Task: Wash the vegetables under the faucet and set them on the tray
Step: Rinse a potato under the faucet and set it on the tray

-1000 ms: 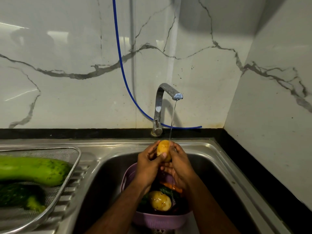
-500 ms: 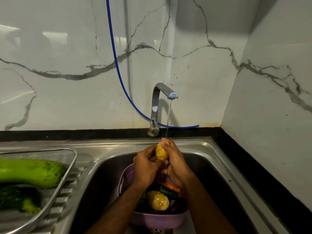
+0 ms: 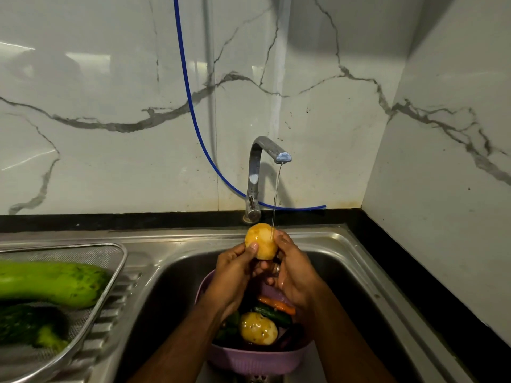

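Potato, round and yellow, sits pinched between my left hand and right hand, thumb on its left face, right fingers curled around its right side, under the thin stream from the chrome faucet, above the purple plastic colander in the steel sink.

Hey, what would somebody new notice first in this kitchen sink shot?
Both hands, left hand and right hand, hold a yellow potato under the faucet stream at center. At far left, a bright green gourd lies on the mesh tray.
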